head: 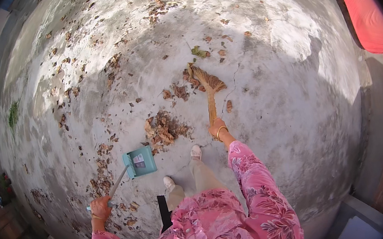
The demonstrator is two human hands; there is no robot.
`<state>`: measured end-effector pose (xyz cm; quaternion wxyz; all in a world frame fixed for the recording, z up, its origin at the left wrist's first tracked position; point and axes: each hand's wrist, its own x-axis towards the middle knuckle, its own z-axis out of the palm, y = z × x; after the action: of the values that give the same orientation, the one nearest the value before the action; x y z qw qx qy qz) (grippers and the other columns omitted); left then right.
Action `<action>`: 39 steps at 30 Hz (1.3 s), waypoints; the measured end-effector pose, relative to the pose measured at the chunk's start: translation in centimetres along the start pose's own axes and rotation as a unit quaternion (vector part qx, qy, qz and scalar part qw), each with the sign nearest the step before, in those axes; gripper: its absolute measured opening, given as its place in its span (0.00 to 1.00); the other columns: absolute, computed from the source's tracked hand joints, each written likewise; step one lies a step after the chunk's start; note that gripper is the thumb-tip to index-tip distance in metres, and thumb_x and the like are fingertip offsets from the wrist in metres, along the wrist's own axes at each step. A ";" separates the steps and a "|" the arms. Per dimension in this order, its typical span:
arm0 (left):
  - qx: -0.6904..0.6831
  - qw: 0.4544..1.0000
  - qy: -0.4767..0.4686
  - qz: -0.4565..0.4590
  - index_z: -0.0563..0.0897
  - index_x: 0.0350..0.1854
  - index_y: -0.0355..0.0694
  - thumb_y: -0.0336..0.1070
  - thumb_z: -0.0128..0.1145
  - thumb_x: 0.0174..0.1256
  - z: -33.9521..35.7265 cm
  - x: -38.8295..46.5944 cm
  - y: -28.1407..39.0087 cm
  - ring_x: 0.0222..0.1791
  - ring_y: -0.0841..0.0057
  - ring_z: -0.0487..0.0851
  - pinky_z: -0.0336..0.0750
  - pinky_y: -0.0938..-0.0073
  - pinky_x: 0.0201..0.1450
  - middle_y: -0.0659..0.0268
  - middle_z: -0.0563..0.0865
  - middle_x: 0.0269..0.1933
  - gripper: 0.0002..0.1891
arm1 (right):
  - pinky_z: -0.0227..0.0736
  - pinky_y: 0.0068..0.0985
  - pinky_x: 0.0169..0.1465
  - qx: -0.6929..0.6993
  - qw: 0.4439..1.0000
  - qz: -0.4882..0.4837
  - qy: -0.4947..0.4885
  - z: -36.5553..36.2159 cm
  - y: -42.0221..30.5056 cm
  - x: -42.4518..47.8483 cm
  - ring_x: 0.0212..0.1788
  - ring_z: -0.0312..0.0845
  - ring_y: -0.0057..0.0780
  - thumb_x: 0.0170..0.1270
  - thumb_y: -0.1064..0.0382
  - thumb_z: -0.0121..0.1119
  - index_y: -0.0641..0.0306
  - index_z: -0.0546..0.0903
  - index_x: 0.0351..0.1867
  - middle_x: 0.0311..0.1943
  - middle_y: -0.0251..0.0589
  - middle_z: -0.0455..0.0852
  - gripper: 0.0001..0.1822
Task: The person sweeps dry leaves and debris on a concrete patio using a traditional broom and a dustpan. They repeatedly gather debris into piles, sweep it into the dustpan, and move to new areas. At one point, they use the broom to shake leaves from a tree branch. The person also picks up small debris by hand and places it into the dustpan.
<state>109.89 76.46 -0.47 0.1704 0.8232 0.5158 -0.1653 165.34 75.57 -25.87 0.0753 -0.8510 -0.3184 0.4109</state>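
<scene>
My left hand (101, 207) grips the handle of a long-handled teal dustpan (148, 162). Its pan rests on the concrete just left of my feet, with a label inside and comb-like teeth along one side. No leaves show in the pan. In my right hand (217, 128) is a straw hand broom (210, 92), held by its bound handle and stretched out ahead of me. The fanned bristles touch the ground beside some dry brown leaves (190, 78). Between broom and dustpan lies a larger heap of dry leaves (164, 128).
Scattered leaves (100, 166) run along the left side of the concrete floor (285, 126). A green leaf (199, 51) lies beyond the broom. Red cloth (361, 9) hangs at the upper right, and a weed (13, 114) grows at the left.
</scene>
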 end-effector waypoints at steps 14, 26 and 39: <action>-0.003 0.999 0.040 0.032 0.81 0.29 0.45 0.30 0.62 0.40 -0.3 -0.2 -3.9 0.27 0.63 0.81 0.73 0.63 0.29 0.63 0.84 0.26 0.10 | 0.75 0.31 0.34 -0.041 0.987 -0.112 -0.110 -3.1 0.8 -12.1 0.28 0.79 0.39 0.39 0.66 0.61 0.69 0.73 0.43 0.23 0.50 0.81 0.24; -0.022 0.994 0.079 0.072 0.79 0.27 0.48 0.36 0.62 0.43 0.1 -0.2 -8.6 0.25 0.65 0.82 0.73 0.63 0.28 0.66 0.83 0.25 0.07 | 0.77 0.34 0.42 -0.180 0.978 -0.076 -0.073 9.7 -14.5 -5.4 0.40 0.81 0.47 0.45 0.65 0.63 0.71 0.78 0.41 0.34 0.57 0.83 0.19; -0.015 0.996 0.047 0.070 0.81 0.28 0.49 0.40 0.64 0.43 0.0 0.5 -13.2 0.26 0.60 0.81 0.72 0.60 0.29 0.62 0.83 0.23 0.08 | 0.74 0.39 0.42 -0.275 0.938 -0.160 -0.136 6.7 0.5 -24.3 0.39 0.78 0.51 0.47 0.68 0.57 0.61 0.66 0.56 0.34 0.58 0.81 0.30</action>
<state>98.17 82.25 -2.15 0.1692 0.8616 0.4665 -0.1066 149.44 59.60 -14.63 -0.1412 -0.7125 -0.5579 0.4014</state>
